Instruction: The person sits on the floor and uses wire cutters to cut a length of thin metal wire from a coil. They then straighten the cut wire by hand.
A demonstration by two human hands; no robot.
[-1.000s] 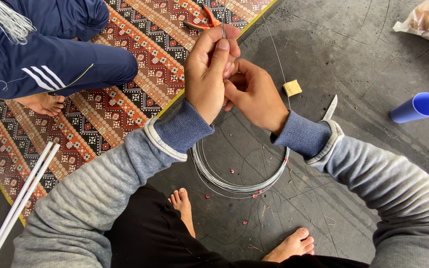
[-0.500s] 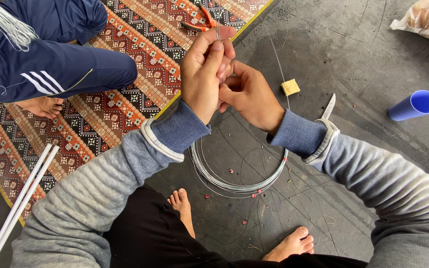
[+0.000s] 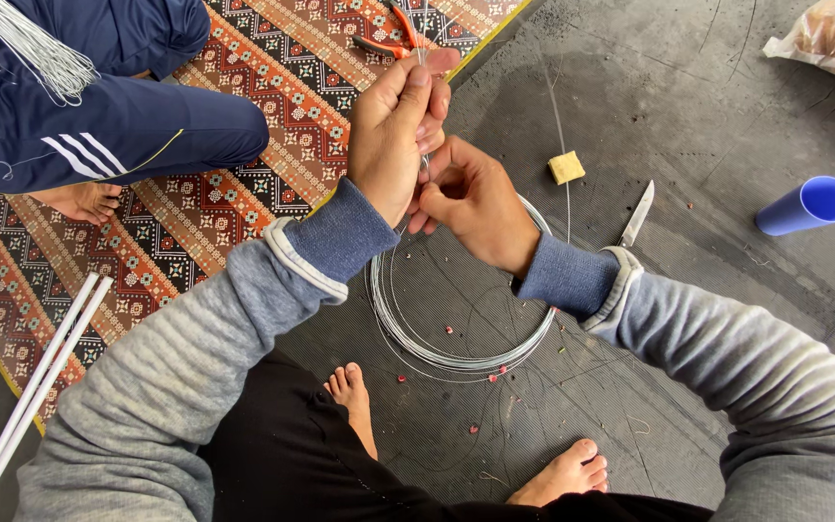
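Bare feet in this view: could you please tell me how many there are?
3. The person's own two feet lie on the dark mat, one by the dark trouser leg, one at the bottom edge. A co-worker's foot rests on the patterned rug; another may be hidden.

Dark ribbed floor mat (image 3: 727, 126) beside patterned rug (image 3: 244, 58)

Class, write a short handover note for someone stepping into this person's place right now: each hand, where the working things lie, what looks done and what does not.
Left hand: raised, fingers pinched on a thin silver wire strand.
Right hand: close under it, pinching the same strand.
Coil of silver wire: flat on the dark rubber mat, below the wrists.
Red-handled pliers: on the patterned rug, beyond the hands.
Small knife, tan block, blue plastic tube: on the mat, to the right.
Done: one strand lifted.
Left: coil largely wound; tools untouched.
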